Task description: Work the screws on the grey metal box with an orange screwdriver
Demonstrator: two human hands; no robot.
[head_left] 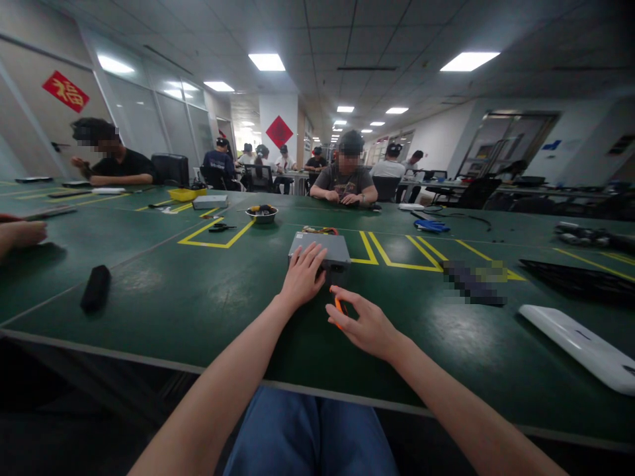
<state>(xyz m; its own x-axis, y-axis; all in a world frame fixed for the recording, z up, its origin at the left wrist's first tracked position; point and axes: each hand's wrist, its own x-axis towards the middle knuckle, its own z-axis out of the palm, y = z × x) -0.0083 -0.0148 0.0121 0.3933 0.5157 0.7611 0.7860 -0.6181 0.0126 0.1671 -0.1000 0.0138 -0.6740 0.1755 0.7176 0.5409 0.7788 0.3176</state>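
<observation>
A grey metal computer power supply (335, 248) lies on the green table in front of me, a bundle of coloured wires at its far side. My left hand (303, 274) rests on the box's top and near left side, its fingers stretched out flat. Close to the near side of the box, my right hand (364, 320) has curled fingers around a slim orange object (338, 309). Most of that object is hidden by the fingers, so its kind cannot be made out. A dark socket shows on the box's near face.
Yellow tape lines mark the green table (238, 297). A black case (96, 289) lies left, a white casing (578, 347) right. Farther off are a metal bowl (261, 213), a yellow tray (186, 194) and blue gloves (431, 225). A person (347, 175) sits opposite; another person's hand (22, 235) is at left.
</observation>
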